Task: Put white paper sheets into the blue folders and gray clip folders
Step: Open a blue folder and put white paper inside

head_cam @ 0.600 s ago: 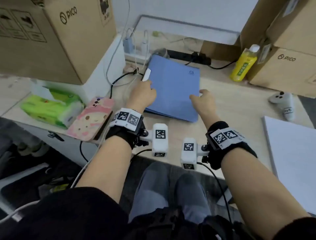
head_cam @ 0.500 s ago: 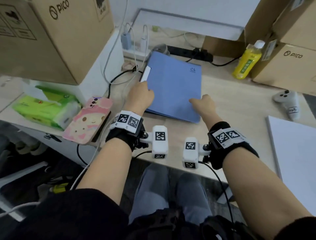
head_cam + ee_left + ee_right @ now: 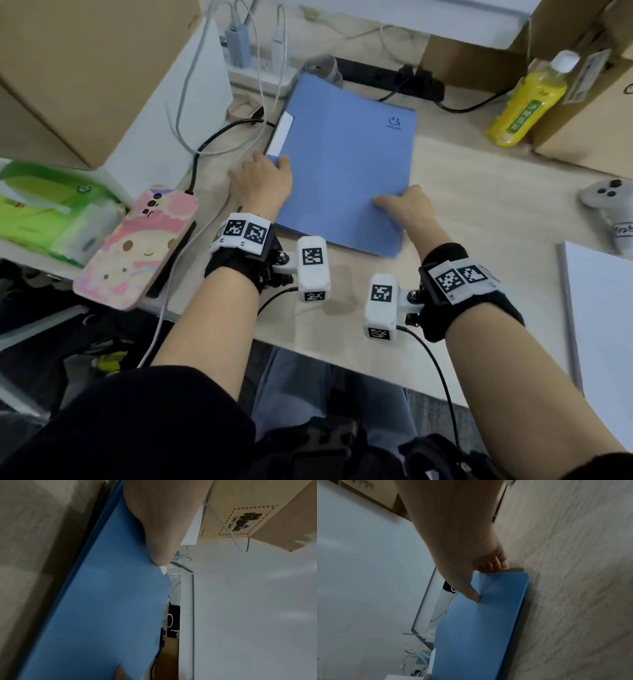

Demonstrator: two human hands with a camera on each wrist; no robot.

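Note:
A stack of blue folders (image 3: 346, 161) lies flat on the desk, a white label (image 3: 283, 134) on its left spine. My left hand (image 3: 274, 166) holds the stack's left edge; its thumb (image 3: 154, 536) lies on the top cover (image 3: 102, 615). My right hand (image 3: 388, 202) pinches the top cover's right edge (image 3: 481, 622): the thumb (image 3: 473, 593) presses on top and the fingers (image 3: 494, 564) curl under the rim. A pile of white paper sheets (image 3: 606, 329) sits at the desk's right edge. No gray clip folder is in view.
Left of the folders lie a pink phone (image 3: 137, 246), a green tissue pack (image 3: 51, 212), cables and a large cardboard box (image 3: 85, 68). Behind are a power strip (image 3: 387, 80), a yellow bottle (image 3: 524, 102) and more boxes. A white controller (image 3: 613, 205) lies at far right.
Both hands stay at the folder's edges. The head view has tilted down and closer to the desk; the folder itself has hardly shifted.

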